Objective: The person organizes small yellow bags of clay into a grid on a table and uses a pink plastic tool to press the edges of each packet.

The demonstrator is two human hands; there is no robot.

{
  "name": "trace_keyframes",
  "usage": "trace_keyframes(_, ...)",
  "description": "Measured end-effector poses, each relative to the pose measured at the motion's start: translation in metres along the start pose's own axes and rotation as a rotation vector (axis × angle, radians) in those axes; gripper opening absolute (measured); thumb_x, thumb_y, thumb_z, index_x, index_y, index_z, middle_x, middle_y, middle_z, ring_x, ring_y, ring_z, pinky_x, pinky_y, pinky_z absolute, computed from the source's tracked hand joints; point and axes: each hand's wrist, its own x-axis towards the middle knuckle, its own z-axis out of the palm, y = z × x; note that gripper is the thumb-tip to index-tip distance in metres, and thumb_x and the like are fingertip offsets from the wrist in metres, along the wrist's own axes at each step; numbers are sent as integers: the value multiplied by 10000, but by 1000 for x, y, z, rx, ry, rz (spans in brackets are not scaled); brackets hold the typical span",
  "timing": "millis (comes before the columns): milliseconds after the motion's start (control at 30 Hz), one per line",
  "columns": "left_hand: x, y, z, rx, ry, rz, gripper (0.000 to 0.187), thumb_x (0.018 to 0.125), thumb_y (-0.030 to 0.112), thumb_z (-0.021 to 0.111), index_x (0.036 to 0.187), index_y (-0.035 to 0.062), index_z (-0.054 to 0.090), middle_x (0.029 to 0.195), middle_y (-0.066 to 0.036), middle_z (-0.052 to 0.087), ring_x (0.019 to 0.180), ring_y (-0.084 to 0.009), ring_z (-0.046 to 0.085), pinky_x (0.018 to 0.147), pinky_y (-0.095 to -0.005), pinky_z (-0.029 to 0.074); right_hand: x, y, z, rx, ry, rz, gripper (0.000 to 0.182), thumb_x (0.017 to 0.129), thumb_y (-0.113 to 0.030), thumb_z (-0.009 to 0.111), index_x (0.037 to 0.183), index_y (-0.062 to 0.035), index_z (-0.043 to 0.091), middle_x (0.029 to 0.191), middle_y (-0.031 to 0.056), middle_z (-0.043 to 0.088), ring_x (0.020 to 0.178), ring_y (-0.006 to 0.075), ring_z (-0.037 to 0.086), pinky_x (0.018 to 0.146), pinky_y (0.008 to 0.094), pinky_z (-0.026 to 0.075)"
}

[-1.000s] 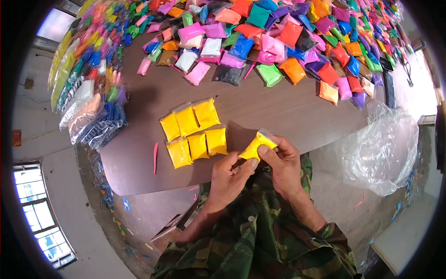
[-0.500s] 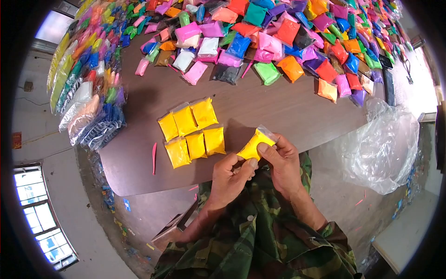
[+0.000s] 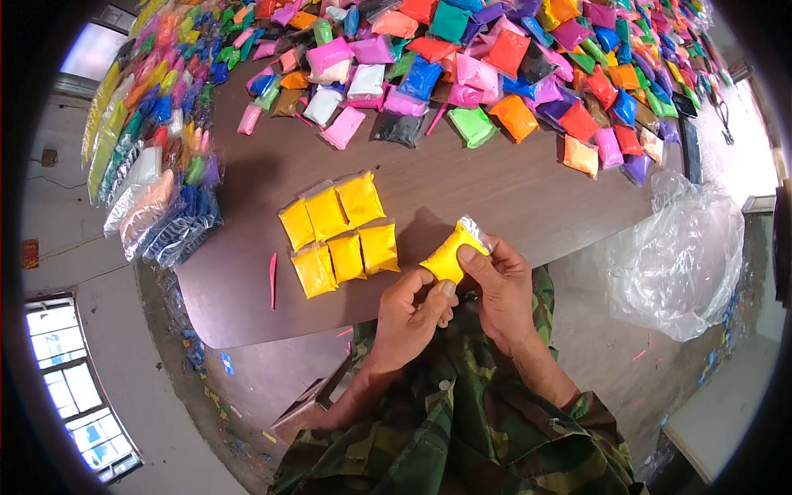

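Note:
Both my hands hold one yellow packet [image 3: 446,255] with a clear top edge, just above the table's near edge. My left hand [image 3: 412,318] pinches its lower left corner between thumb and fingers. My right hand [image 3: 501,289] grips the right side, its thumb pressed on the front. To the left, several yellow packets lie flat in two rows, an upper row [image 3: 327,211] and a lower row [image 3: 347,256]. A thin pink tool [image 3: 273,281] rests left of them.
A large heap of coloured packets [image 3: 472,74] covers the far side of the brown table [image 3: 239,247]. Bagged coloured packets [image 3: 157,157] are piled at the left. A clear plastic bag [image 3: 676,256] hangs at the right edge. A box [image 3: 309,408] stands below.
The held packet has tilted slightly, and its clear top edge now shows more beside my right thumb. My hands have barely moved, and the other packets lie as before.

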Motion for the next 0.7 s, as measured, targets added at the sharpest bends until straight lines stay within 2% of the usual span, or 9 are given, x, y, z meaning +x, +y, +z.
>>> trace_keyframes(167,-4,0,0,63,8,2,157,1019,160,629,1002,6,600,821,-44,663,661,-73,598,602,-235,497,0,0,3,-8,14,0,238,959,-118,734,1147,18,680,1015,58,721,865,91,664,785,250,550)
trace_keyframes(467,-1,-5,-2,13,-3,-13,105,951,55,658,1027,3,607,827,-28,650,676,-74,597,621,-237,503,2,0,5,1,31,-14,227,963,-108,727,1150,12,682,1031,40,720,899,87,665,828,239,541)
trace_keyframes(700,1,-4,-1,-42,37,-6,132,951,63,673,1049,-5,617,853,-51,662,695,-71,607,626,-232,517,3,2,3,-1,31,-28,234,964,-104,724,1167,3,679,1045,50,722,910,96,669,833,244,545)
